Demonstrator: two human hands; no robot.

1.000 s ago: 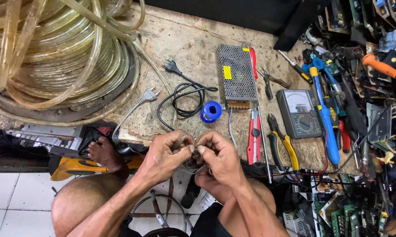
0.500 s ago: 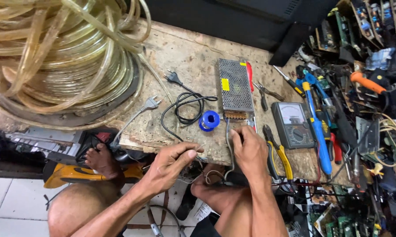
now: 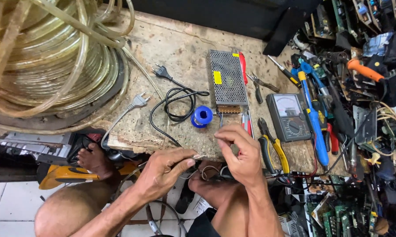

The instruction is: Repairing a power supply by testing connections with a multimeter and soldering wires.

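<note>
My left hand (image 3: 167, 169) sits at the front edge of the worn workbench (image 3: 171, 48) and pinches thin wire ends (image 3: 201, 156) between thumb and fingers. My right hand (image 3: 242, 153) is raised just right of it, thumb and forefinger pinched on a fine wire that comes from the metal mesh power supply (image 3: 226, 81). A blue spool of solder (image 3: 202, 116) lies just beyond both hands. More wire loops hang below the hands, partly hidden.
A big coil of clear tubing (image 3: 44, 66) fills the left of the bench. A black power cord (image 3: 176, 103) and a white plug (image 3: 138, 101) lie mid-bench. Yellow-handled pliers (image 3: 272, 147), an analogue meter (image 3: 288, 116), a blue tool (image 3: 314, 127) and cluttered electronics crowd the right.
The hands, joined together a second ago, have come apart. The right hand rose onto the bench edge near the power supply; the left stayed low with the wire ends.
</note>
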